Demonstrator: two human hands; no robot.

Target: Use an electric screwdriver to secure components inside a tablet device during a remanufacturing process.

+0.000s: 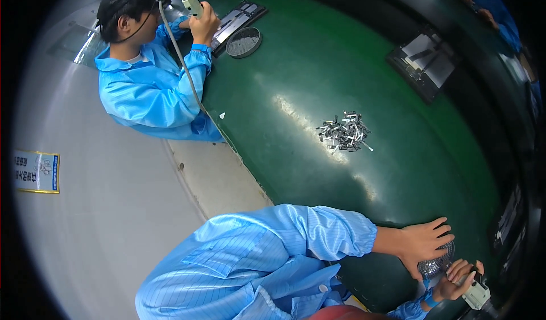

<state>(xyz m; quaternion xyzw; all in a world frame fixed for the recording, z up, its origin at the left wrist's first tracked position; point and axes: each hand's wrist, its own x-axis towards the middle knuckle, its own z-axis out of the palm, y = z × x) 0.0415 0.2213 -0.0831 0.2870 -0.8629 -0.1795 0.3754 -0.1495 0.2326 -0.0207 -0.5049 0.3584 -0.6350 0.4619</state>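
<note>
Resting flat under our left hand [424, 241], the round mesh dish [437, 265] sits at the near right edge of the green bench [296, 64], fingers spread over its rim. Just right of it, our right hand [460, 279] is closed round a pale power driver [476, 295]. The heap of small metal parts [344, 131] lies well apart, farther up the bench.

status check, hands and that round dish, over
Left hand flat over round mesh dish. Right hand grips handheld tool. Nothing blocking; metal parts pile lies apart.
</note>
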